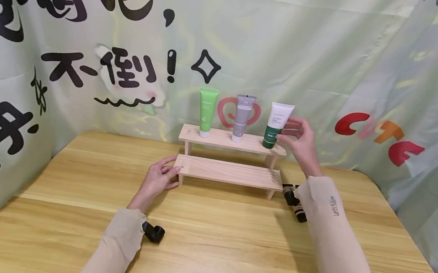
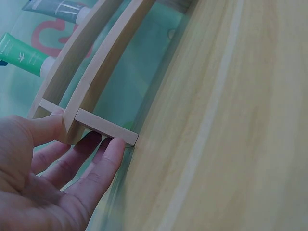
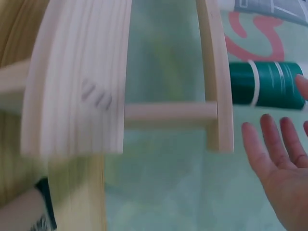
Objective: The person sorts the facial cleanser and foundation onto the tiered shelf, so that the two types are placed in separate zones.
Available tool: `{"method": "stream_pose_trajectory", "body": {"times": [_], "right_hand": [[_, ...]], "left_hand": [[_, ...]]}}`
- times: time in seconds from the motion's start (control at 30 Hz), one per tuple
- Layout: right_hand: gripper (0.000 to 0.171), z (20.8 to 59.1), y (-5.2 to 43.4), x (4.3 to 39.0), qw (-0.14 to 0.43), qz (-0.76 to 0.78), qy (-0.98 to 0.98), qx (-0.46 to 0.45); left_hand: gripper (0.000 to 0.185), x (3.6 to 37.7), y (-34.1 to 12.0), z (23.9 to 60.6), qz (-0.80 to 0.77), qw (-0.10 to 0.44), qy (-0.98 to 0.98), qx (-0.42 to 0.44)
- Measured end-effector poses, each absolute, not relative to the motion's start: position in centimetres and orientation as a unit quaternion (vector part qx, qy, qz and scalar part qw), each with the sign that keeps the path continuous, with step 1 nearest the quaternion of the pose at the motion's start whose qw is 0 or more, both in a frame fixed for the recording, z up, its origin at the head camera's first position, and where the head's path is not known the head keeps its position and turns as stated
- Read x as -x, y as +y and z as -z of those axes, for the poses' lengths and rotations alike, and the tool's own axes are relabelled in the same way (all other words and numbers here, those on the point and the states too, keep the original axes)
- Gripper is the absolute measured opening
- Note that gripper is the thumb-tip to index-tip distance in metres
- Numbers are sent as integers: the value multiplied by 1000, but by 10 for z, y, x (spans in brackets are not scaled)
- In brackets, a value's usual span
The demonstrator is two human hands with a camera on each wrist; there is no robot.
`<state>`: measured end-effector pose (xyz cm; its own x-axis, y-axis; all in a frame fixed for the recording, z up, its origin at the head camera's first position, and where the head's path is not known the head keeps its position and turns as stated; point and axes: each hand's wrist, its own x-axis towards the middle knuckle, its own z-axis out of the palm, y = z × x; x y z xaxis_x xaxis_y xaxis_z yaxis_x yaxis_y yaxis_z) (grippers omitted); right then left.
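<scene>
While the left hand [image 1: 159, 179] rests with relaxed fingers against the left end of the two-tier pale wooden shelf [image 1: 229, 173] on the light wooden desk [image 1: 207, 239], the right hand [image 1: 301, 141] hangs released just beside the white-and-dark-green tube [image 1: 277, 125] on the upper tier, perhaps brushing it. A light green tube [image 1: 207, 111] and a grey tube [image 1: 243, 117] stand further left. A dark tube [image 1: 294, 202] lies by the shelf's right leg, a small black cap-like object [image 1: 153, 232] near the left sleeve.
</scene>
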<state>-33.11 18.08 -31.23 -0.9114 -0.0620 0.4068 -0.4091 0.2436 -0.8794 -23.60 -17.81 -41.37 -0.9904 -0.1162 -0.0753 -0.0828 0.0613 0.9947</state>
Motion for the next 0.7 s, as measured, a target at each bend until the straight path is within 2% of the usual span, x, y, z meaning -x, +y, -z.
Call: {"method": "stream_pose_trajectory", "body": {"times": [0.3, 0.7], "right_hand": [[55, 324, 218, 319, 87, -581, -805, -86], [50, 344, 257, 300, 30, -547, -833, -81]], "left_hand": [[50, 236, -178, 413, 686, 11, -724, -69], [50, 235, -179, 413, 687, 12, -724, -64]]}}
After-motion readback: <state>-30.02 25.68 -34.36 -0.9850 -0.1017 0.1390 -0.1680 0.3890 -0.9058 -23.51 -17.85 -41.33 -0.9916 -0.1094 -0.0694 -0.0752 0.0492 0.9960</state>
